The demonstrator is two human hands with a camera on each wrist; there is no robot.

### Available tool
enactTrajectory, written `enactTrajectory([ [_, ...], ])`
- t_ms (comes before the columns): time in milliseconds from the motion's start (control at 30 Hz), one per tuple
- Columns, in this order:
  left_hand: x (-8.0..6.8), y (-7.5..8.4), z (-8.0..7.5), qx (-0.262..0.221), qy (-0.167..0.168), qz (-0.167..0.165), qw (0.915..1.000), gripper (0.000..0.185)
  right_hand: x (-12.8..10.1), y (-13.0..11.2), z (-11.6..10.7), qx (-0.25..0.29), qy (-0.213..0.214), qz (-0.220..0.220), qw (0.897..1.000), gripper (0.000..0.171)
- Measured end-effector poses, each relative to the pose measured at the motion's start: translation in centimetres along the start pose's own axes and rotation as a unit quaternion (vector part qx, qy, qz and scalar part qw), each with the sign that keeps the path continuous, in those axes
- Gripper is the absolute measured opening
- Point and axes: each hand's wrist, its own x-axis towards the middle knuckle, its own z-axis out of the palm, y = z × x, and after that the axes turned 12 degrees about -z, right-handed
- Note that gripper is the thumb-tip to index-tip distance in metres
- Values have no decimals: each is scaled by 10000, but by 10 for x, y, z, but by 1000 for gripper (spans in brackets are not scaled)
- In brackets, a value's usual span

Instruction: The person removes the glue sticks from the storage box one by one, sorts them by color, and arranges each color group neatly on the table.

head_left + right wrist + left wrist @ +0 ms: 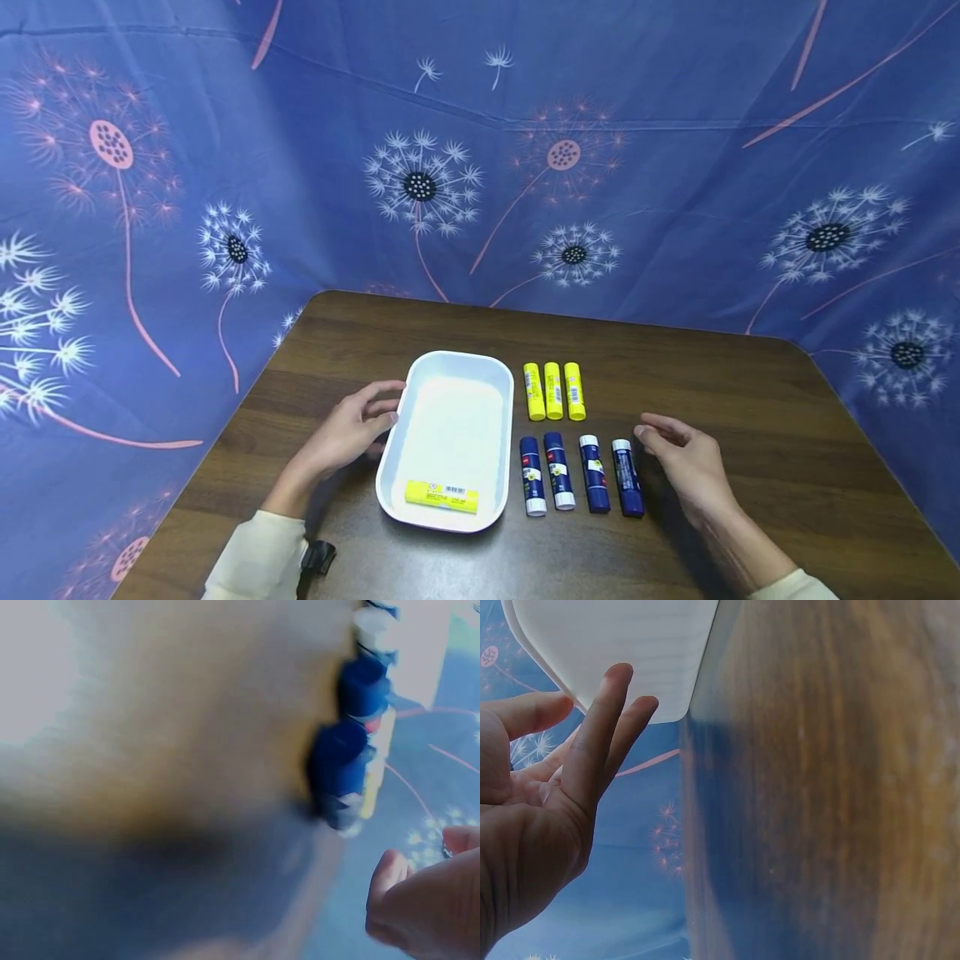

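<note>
A white tray stands left of centre on the table. One yellow glue stick lies inside it, along the near end. My left hand is at the tray's left side, its fingers fairly straight against the outer wall and the thumb by the rim; the left wrist view shows the hand beside that wall. To the tray's right lie several dark blue glue sticks in a row. Just beyond the rightmost blue glue stick, my right hand hovers with loosely bent fingers, holding nothing.
Three yellow glue sticks lie side by side behind the blue row. The brown wooden table ends at a blue cloth with dandelion prints. A black strap end shows at the left sleeve. Much of the right wrist view is blurred.
</note>
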Motion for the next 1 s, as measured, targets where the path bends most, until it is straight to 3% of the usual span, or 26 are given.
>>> enactTrajectory([
  [200, -2, 2, -1, -30, -78, 57, 9999, 50, 9, -28, -2, 413, -402, -778, 9953, 53],
  [400, -1, 3, 0, -27, -21, -14, 10000, 50, 17, -53, 14, 426, -1114, -1185, 9858, 47],
  [667, -1, 2, 1, -13, -28, 52, 10000, 49, 21, -75, 50, 863, -2276, -1760, 9538, 47],
  [867, -3, 2, 1, -61, -60, 67, 9999, 50, 22, -86, 76, 1312, -2820, -2033, 9284, 51],
  [1000, -4, 3, 0, -65, -47, 53, 10000, 49, 21, -90, 88, 1348, -3022, -2086, 9203, 52],
])
